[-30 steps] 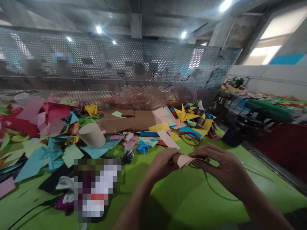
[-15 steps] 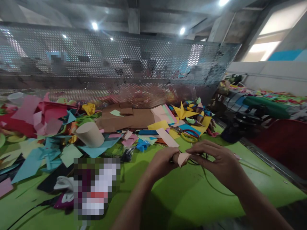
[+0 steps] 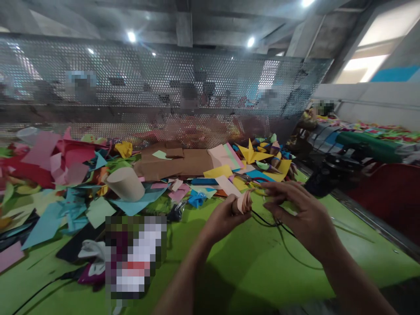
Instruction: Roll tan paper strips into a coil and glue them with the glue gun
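My left hand [image 3: 221, 221] is closed around a rolled piece of peach paper [image 3: 244, 203], whose coiled layers show at its right end. Part of the roll is hidden inside the fingers. Just to its right, my right hand [image 3: 297, 214] hovers over the table with thumb and fingers apart and nothing visible between them. A black cord [image 3: 267, 222] runs on the table below the two hands. Beyond them lie a peach paper strip [image 3: 226, 184] and scissors [image 3: 244, 177], partly covered by other pieces.
Coloured paper scraps [image 3: 55, 166] heap up on the left of the green table [image 3: 236, 271]. A cardboard tube [image 3: 126, 183] stands among them. Brown paper [image 3: 177, 164] and a yellow paper star [image 3: 252, 152] lie before a perforated metal screen [image 3: 157, 78]. A black machine [image 3: 331, 168] sits at the right.
My right hand has let go of the peach paper and drawn away to the right, its fingers parting. The paper now appears more tightly coiled in my left hand.
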`<control>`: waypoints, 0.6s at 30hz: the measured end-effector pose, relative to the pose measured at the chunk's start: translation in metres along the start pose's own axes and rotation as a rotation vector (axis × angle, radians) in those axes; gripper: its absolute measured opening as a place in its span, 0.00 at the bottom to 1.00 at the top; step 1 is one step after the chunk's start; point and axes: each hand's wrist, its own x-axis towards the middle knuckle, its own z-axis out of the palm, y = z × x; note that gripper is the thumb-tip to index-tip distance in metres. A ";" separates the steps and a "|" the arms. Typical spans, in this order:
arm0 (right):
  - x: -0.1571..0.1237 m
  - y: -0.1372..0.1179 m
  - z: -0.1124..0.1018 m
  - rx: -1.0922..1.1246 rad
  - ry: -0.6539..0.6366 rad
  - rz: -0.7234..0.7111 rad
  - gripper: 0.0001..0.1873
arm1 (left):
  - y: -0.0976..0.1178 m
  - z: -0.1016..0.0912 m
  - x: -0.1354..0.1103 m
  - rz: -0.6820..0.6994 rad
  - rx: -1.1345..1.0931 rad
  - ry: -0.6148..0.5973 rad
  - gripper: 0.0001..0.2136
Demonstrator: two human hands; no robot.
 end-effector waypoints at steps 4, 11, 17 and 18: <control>-0.005 -0.004 0.004 0.008 0.015 -0.038 0.07 | 0.001 0.001 0.003 0.004 -0.307 0.023 0.20; -0.015 -0.007 0.030 0.055 -0.055 -0.064 0.10 | 0.004 0.003 0.003 -0.037 -0.350 0.055 0.18; -0.013 -0.008 0.033 0.041 -0.087 -0.042 0.11 | 0.002 0.001 0.002 0.009 -0.232 0.064 0.14; -0.013 -0.009 0.032 0.034 -0.110 -0.028 0.11 | 0.002 0.000 0.002 0.030 -0.230 0.067 0.14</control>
